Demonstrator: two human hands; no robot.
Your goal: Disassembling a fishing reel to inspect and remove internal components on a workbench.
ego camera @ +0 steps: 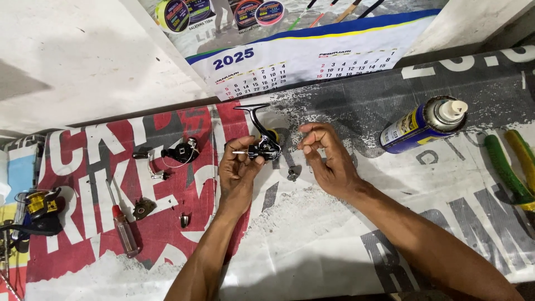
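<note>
Left hand [237, 170] grips the reel body [264, 146]; right hand [329, 159] hovers beside it, loosely curled, empty.

reel body [263, 146]: near side hidden behind left hand [237, 173] fingers | right hand [327, 159]: fingertips curled, anything pinched too small to tell | pliers [510, 167]: cut off at right edge | second reel [36, 212]: partly cut off at left edge | small part [292, 175]: kind unclear
</note>
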